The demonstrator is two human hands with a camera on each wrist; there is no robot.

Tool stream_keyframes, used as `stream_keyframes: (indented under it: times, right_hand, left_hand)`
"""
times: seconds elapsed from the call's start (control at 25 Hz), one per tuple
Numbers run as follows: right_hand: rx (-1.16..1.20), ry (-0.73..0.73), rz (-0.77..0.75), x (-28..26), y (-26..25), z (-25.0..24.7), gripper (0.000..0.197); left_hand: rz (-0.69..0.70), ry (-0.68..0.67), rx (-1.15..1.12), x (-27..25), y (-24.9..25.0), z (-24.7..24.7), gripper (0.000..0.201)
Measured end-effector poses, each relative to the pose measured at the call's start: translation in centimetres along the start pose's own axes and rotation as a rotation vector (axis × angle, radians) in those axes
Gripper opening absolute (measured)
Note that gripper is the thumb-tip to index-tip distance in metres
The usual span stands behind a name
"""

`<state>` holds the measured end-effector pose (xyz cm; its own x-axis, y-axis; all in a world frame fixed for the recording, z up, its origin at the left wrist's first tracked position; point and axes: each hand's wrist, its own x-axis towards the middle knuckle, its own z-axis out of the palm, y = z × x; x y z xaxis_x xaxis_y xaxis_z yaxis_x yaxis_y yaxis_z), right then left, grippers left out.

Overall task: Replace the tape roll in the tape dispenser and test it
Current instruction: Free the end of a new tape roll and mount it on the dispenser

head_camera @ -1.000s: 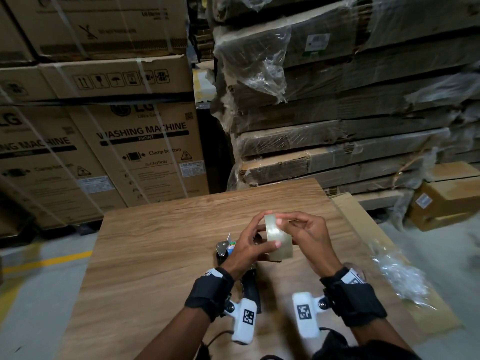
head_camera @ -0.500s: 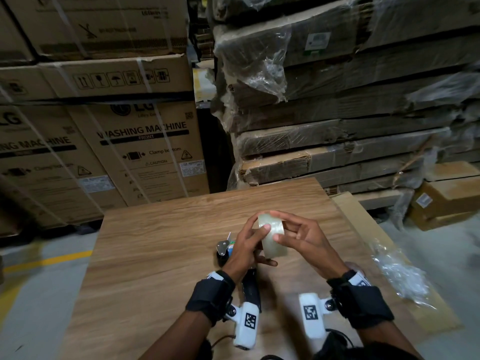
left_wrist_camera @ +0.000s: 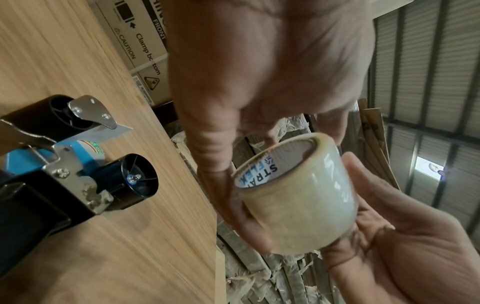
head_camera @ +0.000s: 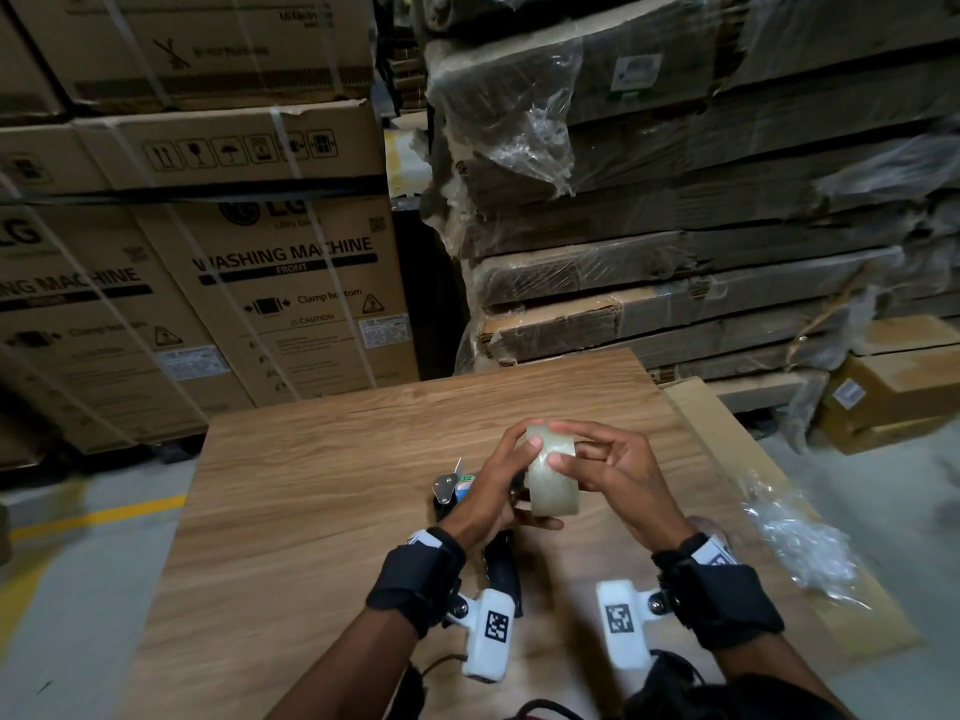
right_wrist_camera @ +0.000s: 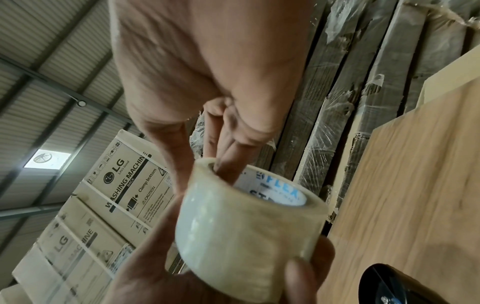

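Both hands hold a roll of clear packing tape [head_camera: 552, 472] above the wooden table [head_camera: 311, 491]. My left hand [head_camera: 501, 491] grips its left side, thumb under the roll [left_wrist_camera: 296, 205]. My right hand [head_camera: 602, 472] has fingers inside the printed core [right_wrist_camera: 272, 193] and its thumb on the outer face [right_wrist_camera: 249, 232]. The tape dispenser [head_camera: 457, 491] lies on the table just below and left of the roll, black handle toward me, its empty black hub [left_wrist_camera: 135, 181] and metal blade guard [left_wrist_camera: 91, 112] showing in the left wrist view.
A crumpled clear plastic wrap [head_camera: 800, 543] lies on a cardboard sheet at the table's right edge. Stacked washing machine cartons [head_camera: 234, 283] stand behind on the left, wrapped flat cartons [head_camera: 675, 226] on the right. Grey floor with a yellow line [head_camera: 93, 517] lies to the left.
The roll has turned in my hands and sunk slightly toward the table. My right fingers have shifted over its face and into the core. The dispenser has not moved.
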<state>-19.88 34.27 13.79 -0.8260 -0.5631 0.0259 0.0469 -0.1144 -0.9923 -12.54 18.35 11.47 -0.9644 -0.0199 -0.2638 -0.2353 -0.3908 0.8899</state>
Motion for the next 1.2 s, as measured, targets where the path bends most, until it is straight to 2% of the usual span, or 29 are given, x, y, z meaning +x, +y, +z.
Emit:
stream_keyframes:
  times: [0.2,0.28,0.44,0.56,0.72,0.8,0.92,1.04,1.2]
  right_hand:
    - [-0.012,0.185,-0.049,0.3,0.5,0.5,0.011]
    - [-0.008,0.207,-0.065,0.4,0.4,0.6,0.006]
    - [-0.099,0.129,-0.101,0.2,0.1,0.5,0.014]
    - [-0.104,0.037,-0.066,0.1,0.0,0.1,0.02]
    - [-0.067,-0.108,-0.033,-0.2,0.0,-0.4,0.038]
    - [-0.06,-0.054,-0.033,-0.3,0.1,-0.3,0.033]
    - [-0.065,0.094,-0.041,-0.1,0.5,0.0,0.015]
    - [-0.076,0.141,-0.069,0.0,0.6,0.4,0.009]
    - [-0.093,0.149,-0.05,-0.2,0.3,0.8,0.019]
  left_hand:
    - [0.03,-0.097,0.003,-0.4,-0.4,-0.7,0.07]
    - [0.047,-0.093,0.047,-0.5,-0.5,-0.7,0.07]
    - [0.052,-0.018,0.035,-0.3,-1.0,-0.3,0.057]
    - [0.071,0.016,0.005,0.2,-1.4,-0.1,0.048]
    - [0.051,0.033,0.053,0.3,-1.6,0.0,0.06]
    - [0.033,0.023,0.064,0.3,-1.8,-0.1,0.061]
    - [0.031,-0.003,0.027,0.1,-1.7,-0.3,0.057]
    - [0.051,-0.032,0.042,-0.1,-1.7,-0.5,0.074]
    - [0.034,-0.017,0.057,-0.1,-1.4,-0.4,0.073]
